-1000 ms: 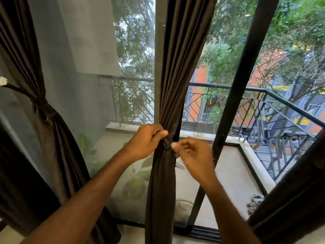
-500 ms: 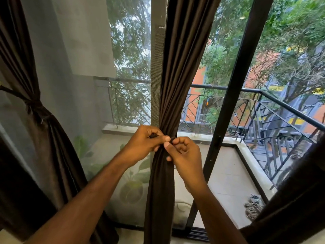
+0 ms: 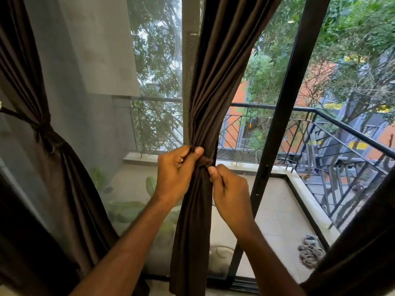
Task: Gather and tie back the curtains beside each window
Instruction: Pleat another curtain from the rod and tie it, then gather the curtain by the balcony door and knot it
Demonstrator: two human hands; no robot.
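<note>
A dark brown middle curtain (image 3: pixel 215 82) hangs gathered into a narrow bundle in front of the window. A brown tie-back (image 3: pixel 205 161) circles it at waist height. My left hand (image 3: pixel 177 171) grips the bundle's left side and pinches one end of the tie between thumb and fingers. My right hand (image 3: pixel 229 193) sits just below and to the right, pinching the other end of the tie. At the left, a second brown curtain (image 3: pixel 64 167) is cinched by its own tie (image 3: pixel 40 129).
A black door frame post (image 3: pixel 284 116) stands right of the middle curtain. Behind the glass lie a tiled balcony and a black railing (image 3: pixel 333 133). Another dark curtain (image 3: pixel 359 253) fills the lower right corner. A mesh screen (image 3: pixel 96 103) covers the left pane.
My hands went from a small gap apart to meeting at the knot, and both stay there working the tie. The view shifted slightly, bringing the left tie's white tip back into sight.
</note>
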